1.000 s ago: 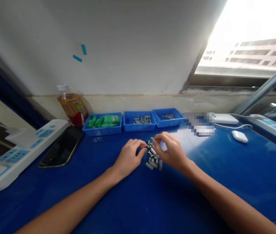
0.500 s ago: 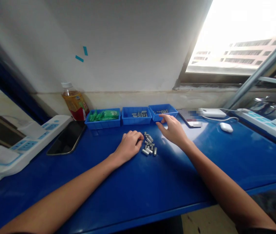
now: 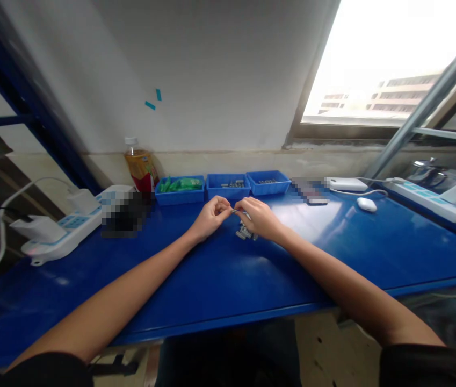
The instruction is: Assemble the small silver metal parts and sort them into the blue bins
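Note:
Over the blue tabletop, the fingertips of my two hands meet. My left hand [image 3: 212, 217] is closed in a pinch on a small metal part [image 3: 233, 210], whose exact kind is too small to make out. From the other side my right hand [image 3: 261, 219] pinches at the same spot, thumb and forefinger together. Just below the fingers lies a pile of short silvery metal cylinders [image 3: 244, 233], partly covered by my right hand. Behind stand the middle blue bin [image 3: 228, 193] with metal cylinders and the right blue bin [image 3: 270, 188] with small metal pieces.
The left blue bin [image 3: 180, 199] holds green plastic packets. A drink bottle [image 3: 142, 169] stands beside it. Power strips [image 3: 78, 221] lie at both sides. A white earbud case [image 3: 367, 205], a white power bank [image 3: 347, 184] and a phone [image 3: 312, 194] lie right. The table's front edge [image 3: 228, 325] is near.
My right hand has come from beside the right bin to meet my left hand. My left hand has lifted slightly off the table, now pinching. The camera view has shifted.

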{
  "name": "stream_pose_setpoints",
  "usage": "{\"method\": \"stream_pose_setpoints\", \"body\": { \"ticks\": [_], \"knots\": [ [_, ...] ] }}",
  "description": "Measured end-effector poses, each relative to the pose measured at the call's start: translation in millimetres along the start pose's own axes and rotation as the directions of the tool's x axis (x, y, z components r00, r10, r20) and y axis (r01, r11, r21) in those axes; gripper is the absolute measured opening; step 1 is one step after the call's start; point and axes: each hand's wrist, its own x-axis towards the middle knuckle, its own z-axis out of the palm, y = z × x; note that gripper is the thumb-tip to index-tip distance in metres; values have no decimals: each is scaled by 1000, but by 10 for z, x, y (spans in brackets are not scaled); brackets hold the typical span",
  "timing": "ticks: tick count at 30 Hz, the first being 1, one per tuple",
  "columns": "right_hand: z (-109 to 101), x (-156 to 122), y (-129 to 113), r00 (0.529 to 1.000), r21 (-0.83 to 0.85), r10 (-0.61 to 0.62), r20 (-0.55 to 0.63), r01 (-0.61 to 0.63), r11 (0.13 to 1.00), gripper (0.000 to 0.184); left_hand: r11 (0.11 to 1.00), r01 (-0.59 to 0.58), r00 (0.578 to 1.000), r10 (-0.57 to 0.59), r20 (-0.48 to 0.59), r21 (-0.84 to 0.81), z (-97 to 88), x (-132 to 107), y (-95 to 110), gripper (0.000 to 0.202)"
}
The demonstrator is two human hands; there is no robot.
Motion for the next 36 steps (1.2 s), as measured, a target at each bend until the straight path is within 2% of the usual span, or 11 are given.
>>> {"method": "stream_pose_setpoints", "body": {
  "ticks": [6,11,17,22,25,27,30,32,34,36],
  "knots": [
    [16,0,3,995,8,97,-38,-97,995,11,994,-46,999,44,21,102,37,-21,31,28],
    [27,-1,-15,995,16,100,-10,-100,995,16,969,-66,998,63,21,237,36,-28,22,25],
    [10,-3,-78,996,68,87,-32,-85,994,12,954,-43,999,48,-9,296,27,-35,58,27],
    [-14,3,-72,999,-34,22,-43,-24,999,12,945,-67,998,61,30,321,26,-28,72,34],
    [-49,7,-50,997,-104,59,-49,-64,993,19,934,-90,996,74,59,345,32,-32,73,37],
    [-86,17,2,992,-141,112,-58,-119,983,22,916,-108,991,70,110,388,43,-52,88,31],
    [-167,74,177,971,-189,220,-94,-235,954,23,844,-231,962,125,242,483,50,-114,152,21],
    [-235,141,349,937,-221,316,-147,-342,913,23,774,-363,913,184,363,519,34,-169,211,16],
    [-294,202,519,872,-250,434,-225,-482,840,23,710,-469,852,206,481,525,1,-217,264,10],
    [-324,219,634,805,-262,526,-274,-589,765,30,678,-515,812,189,553,524,-36,-247,298,11]
  ]
}}
